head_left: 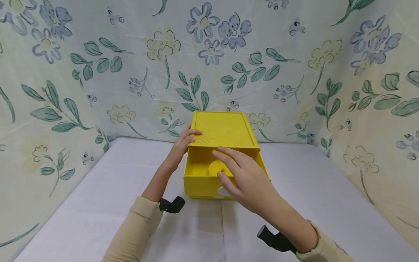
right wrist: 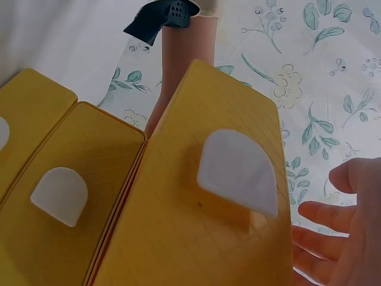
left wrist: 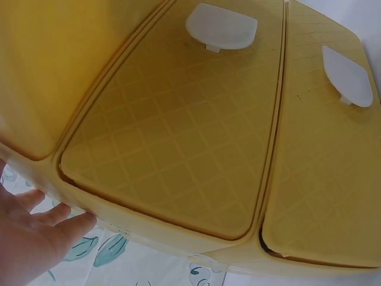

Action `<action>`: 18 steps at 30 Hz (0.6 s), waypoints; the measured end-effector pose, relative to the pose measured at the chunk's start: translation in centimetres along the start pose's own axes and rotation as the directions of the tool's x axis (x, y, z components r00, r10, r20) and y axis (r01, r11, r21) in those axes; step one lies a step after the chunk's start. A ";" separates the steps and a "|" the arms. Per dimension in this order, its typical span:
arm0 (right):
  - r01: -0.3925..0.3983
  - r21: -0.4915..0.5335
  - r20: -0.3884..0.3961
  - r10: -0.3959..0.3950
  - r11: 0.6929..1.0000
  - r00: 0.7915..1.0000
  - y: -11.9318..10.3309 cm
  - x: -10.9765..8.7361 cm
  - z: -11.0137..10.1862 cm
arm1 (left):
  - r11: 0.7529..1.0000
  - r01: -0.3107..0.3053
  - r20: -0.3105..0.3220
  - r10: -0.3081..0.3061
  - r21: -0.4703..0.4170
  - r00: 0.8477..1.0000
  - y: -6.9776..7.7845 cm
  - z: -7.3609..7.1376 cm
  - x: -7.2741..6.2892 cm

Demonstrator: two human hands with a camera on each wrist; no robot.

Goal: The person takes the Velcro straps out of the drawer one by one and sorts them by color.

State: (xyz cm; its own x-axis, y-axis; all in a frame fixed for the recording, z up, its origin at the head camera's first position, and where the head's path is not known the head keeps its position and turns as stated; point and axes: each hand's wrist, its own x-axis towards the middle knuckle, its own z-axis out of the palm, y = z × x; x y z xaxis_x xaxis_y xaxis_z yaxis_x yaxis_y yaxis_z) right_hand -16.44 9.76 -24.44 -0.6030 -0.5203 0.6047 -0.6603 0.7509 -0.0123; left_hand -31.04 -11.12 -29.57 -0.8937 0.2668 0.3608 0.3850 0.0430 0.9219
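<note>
On the smooth white counter (head_left: 311, 189) stands a boxy yellow cabinet (head_left: 226, 125) with lattice-textured faces and rounded white handles (left wrist: 221, 27); the left hand (head_left: 181, 146) rests loose-fingered along its edge, while the right hand (head_left: 250, 178), fingers apart, is at the open drawer (head_left: 198, 186) holding a round yellow piece (head_left: 215, 167)
</note>
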 end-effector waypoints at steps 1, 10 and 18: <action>-0.013 -0.005 0.018 0.013 1.000 1.000 0.0 0.2 0.0 | 1.000 -0.005 -0.001 0.005 0.002 1.000 0.0 -0.1 -0.1; -0.090 0.001 0.122 0.089 0.996 0.989 0.1 1.7 0.2 | 1.000 -0.023 0.002 0.023 0.005 1.000 0.0 -0.2 -0.1; -0.133 -0.003 0.194 0.131 0.991 0.972 0.8 3.0 0.5 | 1.000 -0.008 0.002 0.008 0.002 1.000 0.1 -0.2 -0.1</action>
State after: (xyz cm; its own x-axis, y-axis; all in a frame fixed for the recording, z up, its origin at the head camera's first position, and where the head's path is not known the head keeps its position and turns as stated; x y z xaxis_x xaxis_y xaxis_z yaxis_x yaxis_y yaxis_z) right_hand -19.02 8.56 -23.06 -0.7596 -0.4866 0.4316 -0.5729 0.8147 -0.0897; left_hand -30.98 -11.30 -29.47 -0.8899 0.2691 0.3682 0.3929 0.0427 0.9186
